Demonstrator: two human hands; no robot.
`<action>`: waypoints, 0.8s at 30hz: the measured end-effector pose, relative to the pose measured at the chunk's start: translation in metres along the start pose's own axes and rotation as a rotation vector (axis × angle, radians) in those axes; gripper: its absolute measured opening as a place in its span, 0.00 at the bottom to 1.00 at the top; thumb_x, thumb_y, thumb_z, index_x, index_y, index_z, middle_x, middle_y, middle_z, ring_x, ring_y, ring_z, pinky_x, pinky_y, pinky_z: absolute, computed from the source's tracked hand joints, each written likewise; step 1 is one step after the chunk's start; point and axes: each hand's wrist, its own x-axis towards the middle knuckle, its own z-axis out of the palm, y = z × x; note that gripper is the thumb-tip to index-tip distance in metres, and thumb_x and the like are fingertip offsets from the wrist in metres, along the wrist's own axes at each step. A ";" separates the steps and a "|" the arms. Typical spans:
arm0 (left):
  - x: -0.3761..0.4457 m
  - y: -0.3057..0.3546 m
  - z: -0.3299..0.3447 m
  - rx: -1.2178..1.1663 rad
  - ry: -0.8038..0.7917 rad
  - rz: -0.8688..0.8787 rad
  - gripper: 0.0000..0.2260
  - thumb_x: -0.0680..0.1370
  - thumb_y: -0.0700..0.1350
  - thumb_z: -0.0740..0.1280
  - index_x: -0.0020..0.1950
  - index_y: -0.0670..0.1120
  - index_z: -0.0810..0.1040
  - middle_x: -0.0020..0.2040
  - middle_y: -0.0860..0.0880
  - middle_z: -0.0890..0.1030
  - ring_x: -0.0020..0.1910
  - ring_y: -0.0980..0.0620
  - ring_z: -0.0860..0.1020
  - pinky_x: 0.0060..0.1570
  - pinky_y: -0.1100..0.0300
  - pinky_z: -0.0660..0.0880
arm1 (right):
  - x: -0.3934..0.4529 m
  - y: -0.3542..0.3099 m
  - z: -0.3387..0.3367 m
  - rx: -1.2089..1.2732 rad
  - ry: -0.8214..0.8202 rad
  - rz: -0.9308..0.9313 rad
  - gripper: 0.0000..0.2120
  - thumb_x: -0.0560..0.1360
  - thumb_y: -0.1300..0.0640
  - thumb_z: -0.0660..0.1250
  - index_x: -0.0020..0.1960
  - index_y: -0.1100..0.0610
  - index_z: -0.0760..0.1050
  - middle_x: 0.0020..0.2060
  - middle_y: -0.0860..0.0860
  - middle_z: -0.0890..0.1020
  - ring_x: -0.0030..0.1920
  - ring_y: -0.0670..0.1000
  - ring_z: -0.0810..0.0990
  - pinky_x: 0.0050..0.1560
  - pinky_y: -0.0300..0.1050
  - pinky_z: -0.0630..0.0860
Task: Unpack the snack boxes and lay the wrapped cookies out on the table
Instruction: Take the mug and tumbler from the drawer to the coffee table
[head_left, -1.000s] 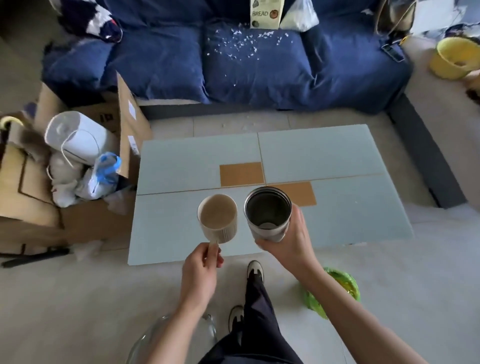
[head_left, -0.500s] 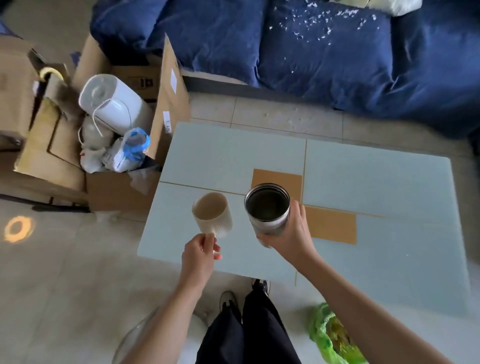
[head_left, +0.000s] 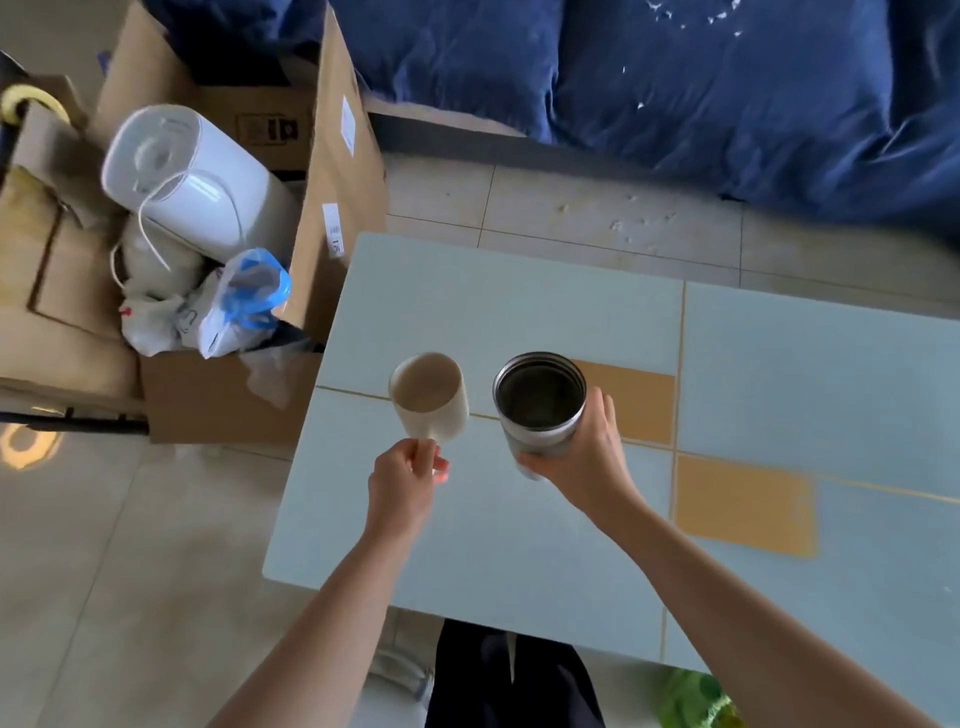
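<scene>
- pinching the handle of a cream mug (head_left: 430, 399), the left hand (head_left: 404, 486) holds it over the tabletop (head_left: 498, 312); the mug's mouth tilts toward the camera
- the right hand (head_left: 582, 457) wraps round a steel tumbler (head_left: 540, 405), fingers curled on its side; it is upright, open-topped, just beside the mug, not touching
- no snack boxes or wrapped cookies show; the tabletop is pale blue with orange patches (head_left: 743, 512)
- left of it an open carton (head_left: 332, 171) holds a white appliance (head_left: 192, 176) and bags (head_left: 234, 306); a blue sofa (head_left: 675, 78) lies beyond
</scene>
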 end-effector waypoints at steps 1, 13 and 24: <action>0.013 -0.001 0.002 0.000 0.001 0.013 0.11 0.83 0.47 0.61 0.48 0.43 0.79 0.41 0.51 0.84 0.41 0.57 0.82 0.38 0.67 0.72 | 0.011 0.002 0.009 0.003 0.016 0.001 0.40 0.57 0.63 0.82 0.64 0.59 0.67 0.48 0.38 0.66 0.59 0.51 0.69 0.52 0.32 0.62; 0.120 -0.038 0.024 0.006 0.047 0.206 0.12 0.82 0.48 0.62 0.46 0.43 0.80 0.39 0.55 0.83 0.41 0.64 0.79 0.41 0.71 0.71 | 0.095 0.028 0.079 -0.010 0.214 -0.041 0.40 0.57 0.59 0.83 0.65 0.59 0.69 0.52 0.43 0.71 0.59 0.50 0.69 0.52 0.33 0.63; 0.135 -0.071 0.037 -0.009 0.051 0.257 0.11 0.82 0.46 0.63 0.46 0.42 0.80 0.40 0.55 0.83 0.42 0.58 0.80 0.40 0.71 0.71 | 0.108 0.052 0.096 0.017 0.239 -0.039 0.41 0.57 0.59 0.82 0.65 0.56 0.68 0.54 0.42 0.71 0.60 0.46 0.69 0.53 0.31 0.61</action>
